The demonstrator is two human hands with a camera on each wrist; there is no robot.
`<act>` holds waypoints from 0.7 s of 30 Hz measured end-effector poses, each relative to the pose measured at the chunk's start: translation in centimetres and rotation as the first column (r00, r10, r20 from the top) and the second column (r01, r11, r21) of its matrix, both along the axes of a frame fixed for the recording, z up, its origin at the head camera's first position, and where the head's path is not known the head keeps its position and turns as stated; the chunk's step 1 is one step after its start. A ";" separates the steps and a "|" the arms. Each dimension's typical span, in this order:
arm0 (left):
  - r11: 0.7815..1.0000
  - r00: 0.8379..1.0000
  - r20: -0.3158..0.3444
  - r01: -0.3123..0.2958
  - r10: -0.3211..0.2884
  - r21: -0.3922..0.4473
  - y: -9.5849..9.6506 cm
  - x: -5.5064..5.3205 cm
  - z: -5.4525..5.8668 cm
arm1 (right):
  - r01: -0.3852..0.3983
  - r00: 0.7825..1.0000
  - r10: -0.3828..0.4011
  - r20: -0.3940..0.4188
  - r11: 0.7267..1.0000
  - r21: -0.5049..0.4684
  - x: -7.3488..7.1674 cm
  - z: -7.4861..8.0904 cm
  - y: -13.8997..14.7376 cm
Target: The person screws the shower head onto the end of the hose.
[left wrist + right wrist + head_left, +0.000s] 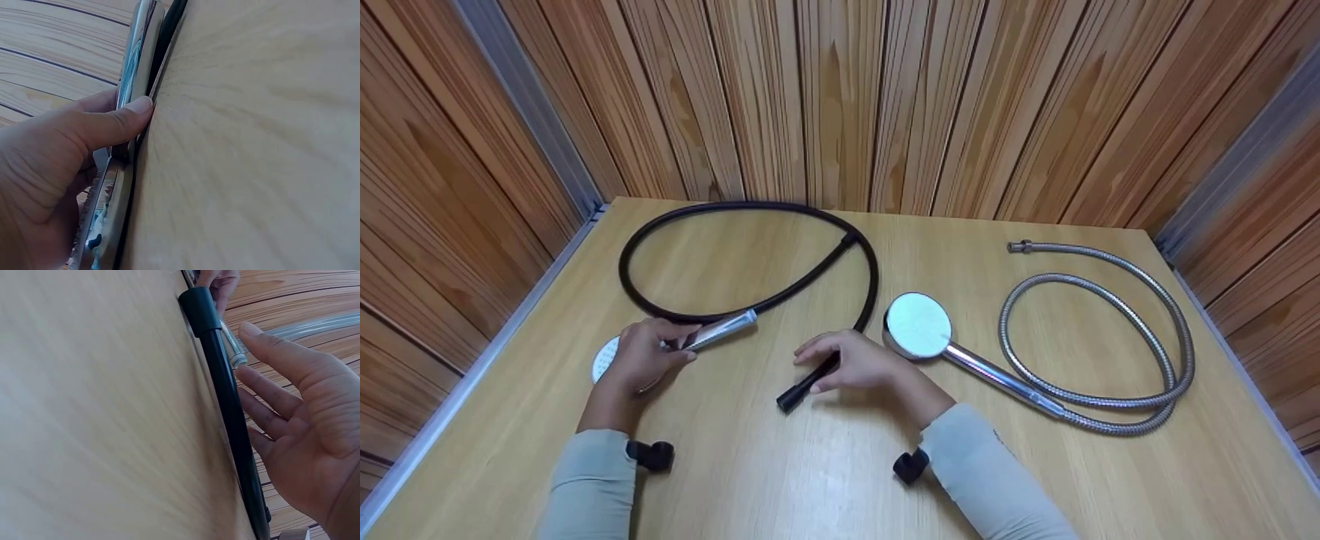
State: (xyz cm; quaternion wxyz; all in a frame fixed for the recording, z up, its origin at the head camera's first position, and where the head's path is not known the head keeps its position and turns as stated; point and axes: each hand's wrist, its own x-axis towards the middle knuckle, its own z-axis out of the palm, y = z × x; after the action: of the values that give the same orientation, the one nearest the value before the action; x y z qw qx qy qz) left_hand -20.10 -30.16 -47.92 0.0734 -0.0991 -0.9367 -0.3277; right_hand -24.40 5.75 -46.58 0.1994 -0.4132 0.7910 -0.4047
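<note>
A chrome hand shower (725,330) lies at the left of the table, its white perforated face (604,358) partly covered by my left hand (641,356). That hand pinches the handle near the head; in the left wrist view the thumb presses along the handle (134,62). The handle's threaded end (239,359) is bare in the right wrist view. My right hand (859,364) hovers around the near end of a black shower hose (750,205), thumb and fingers spread apart. Its wide black connector (199,312) lies beyond the fingertips.
To the right, a second hand shower (919,326) is joined to a coiled metal hose (1189,352), whose loose fitting (1020,246) points left. The black hose loops at the back left of the wooden table (720,465). Wood-patterned panels (840,97) rise behind.
</note>
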 end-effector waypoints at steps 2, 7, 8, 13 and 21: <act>1.000 1.000 0.023 -0.004 0.003 0.023 0.1 0.0 0.0 | 0.008 1.000 -0.009 0.018 1.000 0.023 0.0 -0.1 -0.1; 0.999 0.999 0.046 -0.004 0.001 0.051 0.2 0.0 0.0 | 0.030 0.998 -0.032 0.060 0.999 0.039 0.1 -0.4 -0.4; 0.999 0.999 0.042 0.004 -0.006 0.051 0.2 0.0 -0.1 | 0.029 0.997 -0.032 0.068 0.999 0.037 0.1 -0.4 -0.5; 0.998 0.999 0.026 0.026 -0.027 0.061 0.4 0.2 -0.2 | 0.000 0.998 -0.002 0.060 0.999 0.036 0.4 -0.6 -1.1; 0.995 0.999 0.033 0.015 -0.018 0.099 0.7 0.1 -0.1 | -0.039 0.999 0.039 0.004 0.998 0.044 0.4 -0.8 -1.6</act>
State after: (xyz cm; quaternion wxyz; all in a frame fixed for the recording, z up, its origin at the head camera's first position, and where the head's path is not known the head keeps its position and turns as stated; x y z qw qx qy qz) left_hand -19.96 -29.45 -48.02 0.0597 -0.0975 -0.9196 -0.3758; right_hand -24.02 4.15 -47.40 0.2175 -0.4236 0.7912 -0.3837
